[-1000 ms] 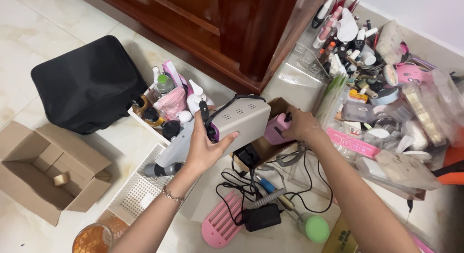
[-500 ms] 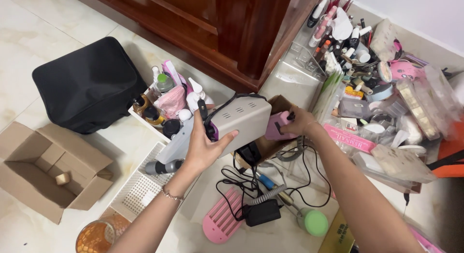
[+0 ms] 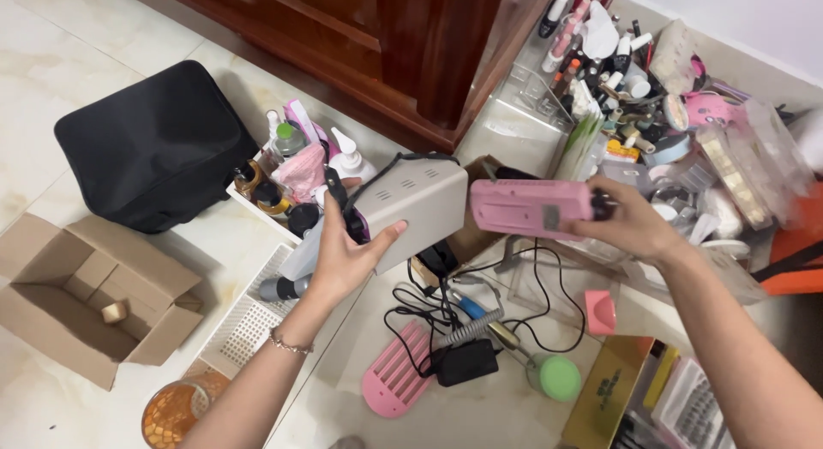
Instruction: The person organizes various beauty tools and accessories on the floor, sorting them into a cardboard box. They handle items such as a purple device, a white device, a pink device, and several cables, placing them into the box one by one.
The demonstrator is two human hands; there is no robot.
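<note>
My left hand (image 3: 343, 262) grips a beige box-shaped device (image 3: 413, 202) with vent slots and a black cord, held up over the floor. My right hand (image 3: 630, 223) holds a pink box-shaped device (image 3: 527, 208) level, just right of the beige one, its end knob under my fingers. A black cable hangs from the pink device toward a tangle of cords (image 3: 446, 325) below. A small brown cardboard box (image 3: 480, 235) sits behind and beneath the two devices.
A black bag (image 3: 154, 144) lies at left by an open cardboard box (image 3: 86, 295). A white basket (image 3: 244, 333) and a tray of bottles (image 3: 287, 170) sit near a dark wooden cabinet (image 3: 411, 46). Nail supplies (image 3: 669, 114) crowd the right. A pink slotted holder (image 3: 394, 376) and green-capped jar (image 3: 559, 379) lie below.
My right hand has lifted the pink device out of the small cardboard box and moved it right, turning it level. The left hand keeps the beige device in about the same place.
</note>
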